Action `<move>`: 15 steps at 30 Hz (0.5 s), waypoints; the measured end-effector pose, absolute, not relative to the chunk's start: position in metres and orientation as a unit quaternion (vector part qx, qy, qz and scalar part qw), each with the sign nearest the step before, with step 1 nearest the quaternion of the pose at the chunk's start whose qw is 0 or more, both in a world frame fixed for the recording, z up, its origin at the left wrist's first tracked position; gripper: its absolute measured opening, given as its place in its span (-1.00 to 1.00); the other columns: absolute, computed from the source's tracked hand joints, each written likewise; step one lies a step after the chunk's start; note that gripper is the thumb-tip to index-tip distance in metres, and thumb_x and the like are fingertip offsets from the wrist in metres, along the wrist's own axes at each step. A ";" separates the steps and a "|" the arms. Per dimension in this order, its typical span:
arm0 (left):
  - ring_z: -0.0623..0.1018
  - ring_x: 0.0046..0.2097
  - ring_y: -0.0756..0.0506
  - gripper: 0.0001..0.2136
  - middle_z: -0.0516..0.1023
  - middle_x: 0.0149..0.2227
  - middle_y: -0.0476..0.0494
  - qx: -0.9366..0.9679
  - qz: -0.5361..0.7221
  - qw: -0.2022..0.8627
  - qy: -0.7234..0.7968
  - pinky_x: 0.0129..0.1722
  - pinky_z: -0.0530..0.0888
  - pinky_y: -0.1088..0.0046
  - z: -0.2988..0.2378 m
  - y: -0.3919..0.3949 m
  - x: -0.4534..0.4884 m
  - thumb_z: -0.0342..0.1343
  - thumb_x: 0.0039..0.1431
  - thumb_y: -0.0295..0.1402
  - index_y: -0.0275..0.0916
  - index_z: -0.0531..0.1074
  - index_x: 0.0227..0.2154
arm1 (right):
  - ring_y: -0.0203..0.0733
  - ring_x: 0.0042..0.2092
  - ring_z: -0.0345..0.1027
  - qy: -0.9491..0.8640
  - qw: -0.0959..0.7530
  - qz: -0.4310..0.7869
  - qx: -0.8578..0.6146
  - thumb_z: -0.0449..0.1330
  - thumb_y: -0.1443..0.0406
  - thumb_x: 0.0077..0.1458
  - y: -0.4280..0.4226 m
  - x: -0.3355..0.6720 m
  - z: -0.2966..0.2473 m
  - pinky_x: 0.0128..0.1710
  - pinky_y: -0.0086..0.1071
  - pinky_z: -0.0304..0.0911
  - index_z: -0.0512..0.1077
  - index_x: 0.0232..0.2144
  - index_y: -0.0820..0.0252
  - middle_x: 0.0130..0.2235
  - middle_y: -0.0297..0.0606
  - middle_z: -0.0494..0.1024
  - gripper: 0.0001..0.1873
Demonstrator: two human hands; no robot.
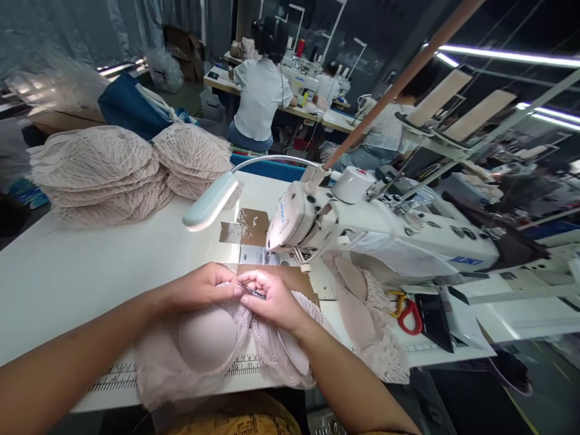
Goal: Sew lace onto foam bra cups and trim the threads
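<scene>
A pale pink lace bra piece with a padded cup [207, 338] lies on the white sewing table [67, 272] close to the front edge. My left hand [203, 287] pinches the lace at its top edge, fingers closed. My right hand [274, 299] is closed on small metal thread snips [251, 292], whose tip meets the fabric between both hands. Just beyond the hands stands the white sewing machine [362, 229], its needle area above a metal plate [254, 255].
Two stacks of lace cups [127, 169] sit at the far left of the table. A gooseneck lamp [211, 202] hangs over the middle. More lace pieces [362, 302] and red-handled scissors [410, 317] lie right of the machine. Other people sit at machines behind.
</scene>
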State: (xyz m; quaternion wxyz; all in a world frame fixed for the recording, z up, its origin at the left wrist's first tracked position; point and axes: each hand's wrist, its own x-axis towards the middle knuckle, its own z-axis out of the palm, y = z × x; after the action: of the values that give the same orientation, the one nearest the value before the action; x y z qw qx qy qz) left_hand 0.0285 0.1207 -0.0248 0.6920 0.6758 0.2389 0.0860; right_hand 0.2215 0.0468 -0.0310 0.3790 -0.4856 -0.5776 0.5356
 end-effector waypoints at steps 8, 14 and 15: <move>0.50 -0.21 -0.11 -0.71 0.53 -0.22 -0.08 0.722 0.022 0.649 0.238 -0.25 0.41 0.55 -0.007 0.133 0.014 0.15 0.13 -0.12 -0.17 0.53 -0.17 | -0.27 -0.36 0.35 -0.589 0.377 0.497 -0.514 0.25 0.34 -0.06 0.046 0.224 -0.029 -0.33 -0.39 0.30 0.48 -0.30 0.21 -0.39 -0.35 0.47 -0.81; 0.53 -0.22 -0.21 -0.58 0.58 -0.25 -0.10 0.719 -0.012 0.641 0.267 -0.30 0.45 0.50 0.002 0.134 0.000 0.21 -0.05 -0.05 -0.15 0.52 -0.14 | -0.35 -0.48 0.22 -0.566 0.394 0.496 -0.528 0.25 0.34 -0.09 0.048 0.225 -0.037 -0.45 -0.45 0.20 0.47 -0.36 0.20 -0.50 -0.43 0.38 -0.85; 0.52 -0.29 -0.18 -0.60 0.57 -0.33 -0.07 0.730 0.024 0.612 0.305 -0.36 0.43 0.52 -0.002 0.132 -0.002 0.22 -0.10 -0.02 -0.16 0.55 -0.25 | -0.35 -0.48 0.22 -0.567 0.396 0.493 -0.528 0.25 0.34 -0.08 0.048 0.226 -0.038 -0.45 -0.45 0.20 0.48 -0.36 0.21 -0.49 -0.42 0.39 -0.85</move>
State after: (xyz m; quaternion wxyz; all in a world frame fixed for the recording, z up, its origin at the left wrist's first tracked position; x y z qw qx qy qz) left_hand -0.0015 0.1315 -0.0018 0.6116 0.7298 0.3045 0.0238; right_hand 0.2258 0.0483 -0.0383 0.3961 -0.5281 -0.5668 0.4930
